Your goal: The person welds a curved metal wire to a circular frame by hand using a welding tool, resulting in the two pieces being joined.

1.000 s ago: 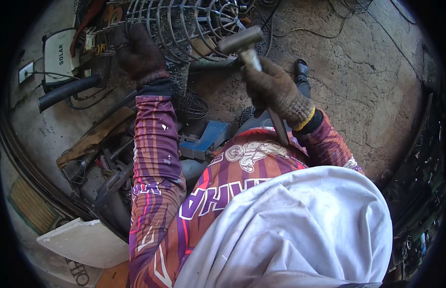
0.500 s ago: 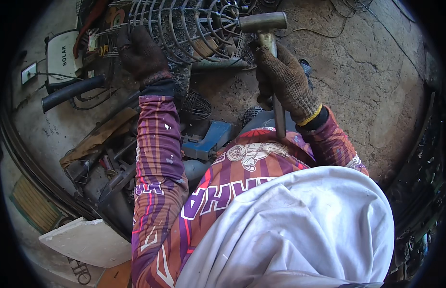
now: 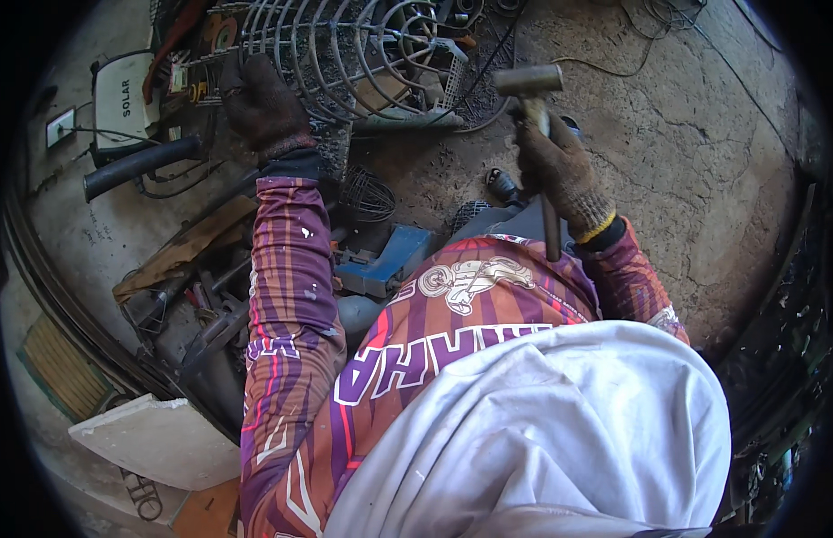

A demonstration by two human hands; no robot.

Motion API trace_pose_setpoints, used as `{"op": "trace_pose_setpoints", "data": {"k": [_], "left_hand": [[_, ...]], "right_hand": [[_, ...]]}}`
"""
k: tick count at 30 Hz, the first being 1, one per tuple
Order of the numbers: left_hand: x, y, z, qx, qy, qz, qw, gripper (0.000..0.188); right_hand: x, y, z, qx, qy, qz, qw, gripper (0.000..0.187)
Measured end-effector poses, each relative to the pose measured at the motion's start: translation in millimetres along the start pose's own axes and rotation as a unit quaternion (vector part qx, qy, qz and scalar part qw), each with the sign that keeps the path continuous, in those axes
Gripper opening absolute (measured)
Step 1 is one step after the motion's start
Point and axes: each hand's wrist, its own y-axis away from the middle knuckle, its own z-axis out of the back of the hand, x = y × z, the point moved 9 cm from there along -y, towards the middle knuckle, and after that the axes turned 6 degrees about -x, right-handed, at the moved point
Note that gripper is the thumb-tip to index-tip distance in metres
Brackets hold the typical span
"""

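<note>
Hammer (image 3: 529, 82) swung out to the right since a second ago, head now clear of the cage (image 3: 345, 54), likely between blows; gripped mid-handle in right hand (image 3: 560, 170); left hand (image 3: 260, 100) closed on cage rim, steadying.

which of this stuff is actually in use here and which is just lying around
In use:
- hammer, gripped in the gloved right hand
- round wire guard, held by the gloved left hand

Lying about:
- blue tool
- black tube
- white box
- pale slab
- small wire basket
</note>
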Motion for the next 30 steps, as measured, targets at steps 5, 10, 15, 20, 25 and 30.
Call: {"op": "trace_pose_setpoints", "data": {"k": [5,10,15,20,25,30], "left_hand": [[-6.1,0.3,1.9,-0.028,-0.054,-0.026,0.998,0.042],[6.6,-1.6,13.3,-0.054,-0.076,-0.01,0.996,0.052],[17.1,-2.5,12.0,-0.015,-0.056,0.049,0.997,0.05],[28.0,1.4,14.2,-0.047,-0.099,0.166,0.98,0.049],[55.6,-8.1,31.6,-0.044,-0.074,0.113,0.99,0.053],[67.0,-8.0,35.2,-0.084,-0.063,0.114,0.988,0.058]], "right_hand": [[-12.8,-2.0,90.9,-0.109,0.043,-0.054,0.992,0.04],[2.1,-11.6,137.3,-0.14,0.059,-0.113,0.982,0.034],[21.2,-39.8,158.7,-0.1,0.076,-0.114,0.986,0.034],[43.0,-59.6,150.9,-0.052,0.072,-0.093,0.992,0.035],[42.9,-65.2,108.6,0.046,0.077,-0.067,0.994,0.033],[36.0,-52.3,34.2,0.134,0.101,-0.023,0.985,0.045]]}}
